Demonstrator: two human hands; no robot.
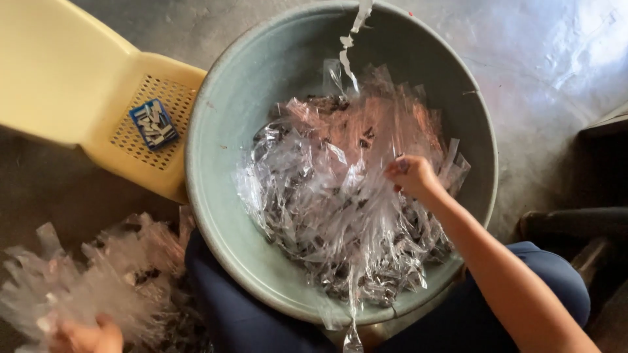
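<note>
Clear plastic wrappers [340,196] fill the basin's [216,196] middle, leaving bare wall along its left and far edges, while a yellow stool [85,91] crowds its left rim outside.

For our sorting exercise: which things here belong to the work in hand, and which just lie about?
In the work:
right hand
clear plastic strips
grey-green basin
left hand
bunch of strips

Lying about:
yellow plastic chair
small blue packet
</note>
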